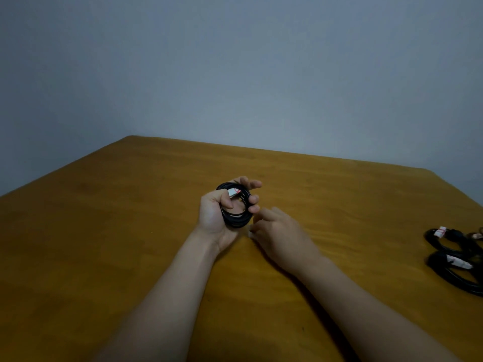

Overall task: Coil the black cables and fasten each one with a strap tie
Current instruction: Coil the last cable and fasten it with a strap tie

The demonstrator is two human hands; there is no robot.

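1. My left hand (pixel 217 215) grips the coiled black cable (pixel 235 221) over the middle of the wooden table (pixel 117 231). The thumb lies across the near side of the coil, and the fingers curl round its far side.
2. The coil stands roughly upright in my palm, with its loops gathered into one ring.
3. A white strap tie (pixel 233 192) with a red marking sits at the top of the coil, just beside my thumb. I cannot tell whether it is fully fastened.
4. My right hand (pixel 277 231) is just beside the coil, at its lower right. Its back faces up, its fingers are loosely bent, and it holds nothing. The fingertips are blurred, so I cannot tell whether they touch the coil.
5. The two hands are close together but not clasped.
6. The far coil (pixel 449 240) and the near coil (pixel 454 274) lie at the right edge of the table, well apart from my hands. Each carries a white tie.
7. A plain grey wall (pixel 235 74) stands behind the table.
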